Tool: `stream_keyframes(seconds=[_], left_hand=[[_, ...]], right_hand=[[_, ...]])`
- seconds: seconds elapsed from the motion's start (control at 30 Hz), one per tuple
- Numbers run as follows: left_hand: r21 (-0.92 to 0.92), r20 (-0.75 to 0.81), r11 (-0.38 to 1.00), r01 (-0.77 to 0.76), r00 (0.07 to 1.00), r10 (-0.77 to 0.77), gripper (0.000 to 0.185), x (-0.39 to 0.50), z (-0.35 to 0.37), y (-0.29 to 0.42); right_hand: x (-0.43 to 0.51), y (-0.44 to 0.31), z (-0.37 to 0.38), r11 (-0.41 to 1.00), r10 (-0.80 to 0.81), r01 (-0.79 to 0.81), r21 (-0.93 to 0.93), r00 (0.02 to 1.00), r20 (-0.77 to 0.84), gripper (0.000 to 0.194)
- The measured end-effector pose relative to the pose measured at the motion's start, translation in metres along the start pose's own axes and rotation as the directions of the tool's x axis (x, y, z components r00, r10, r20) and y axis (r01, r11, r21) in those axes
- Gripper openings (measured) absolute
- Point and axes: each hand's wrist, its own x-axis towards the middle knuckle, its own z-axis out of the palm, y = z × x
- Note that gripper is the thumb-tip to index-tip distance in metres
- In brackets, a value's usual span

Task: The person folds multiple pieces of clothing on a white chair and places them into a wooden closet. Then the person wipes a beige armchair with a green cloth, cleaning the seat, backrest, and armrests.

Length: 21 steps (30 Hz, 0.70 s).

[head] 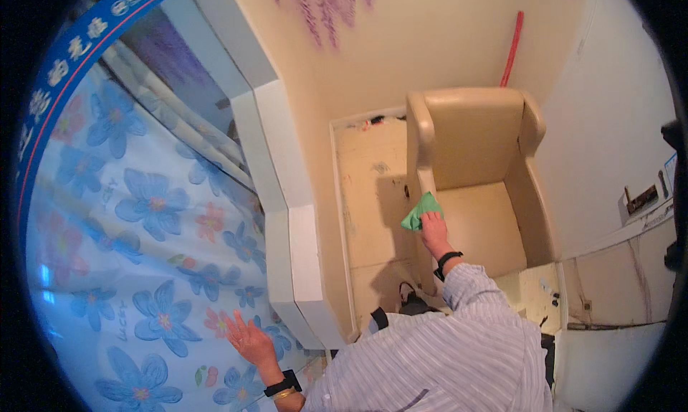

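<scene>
A green cloth [415,217] is gripped in my right hand [434,231]. The cloth rests on the left armrest of a beige leather-look armchair [466,137]. The chair's seat [478,226] is bare and lies just right of the hand. My left hand [250,339] is held out to the left with its fingers apart and nothing in it. Behind that hand spreads a curtain [156,202] printed with blue and pink flowers. I cannot tell whether the fingers touch it.
A stepped white ledge [306,250] runs between the curtain and the chair. Small debris [376,120] lies along the far wall's foot. A red strip [511,49] stands behind the chair. On the right is a white door [607,121] with a metal lock [640,198].
</scene>
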Motion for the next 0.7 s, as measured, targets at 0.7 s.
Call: stream_keyframes(seconds=[0.7], left_hand=[[-0.686,0.467,0.576,-0.445,0.339,0.817,0.041,0.072,0.04,0.248]], right_hand=[[-0.023,0.044,0.056,0.957,0.212,-0.243,0.157,0.958,0.191,0.055]])
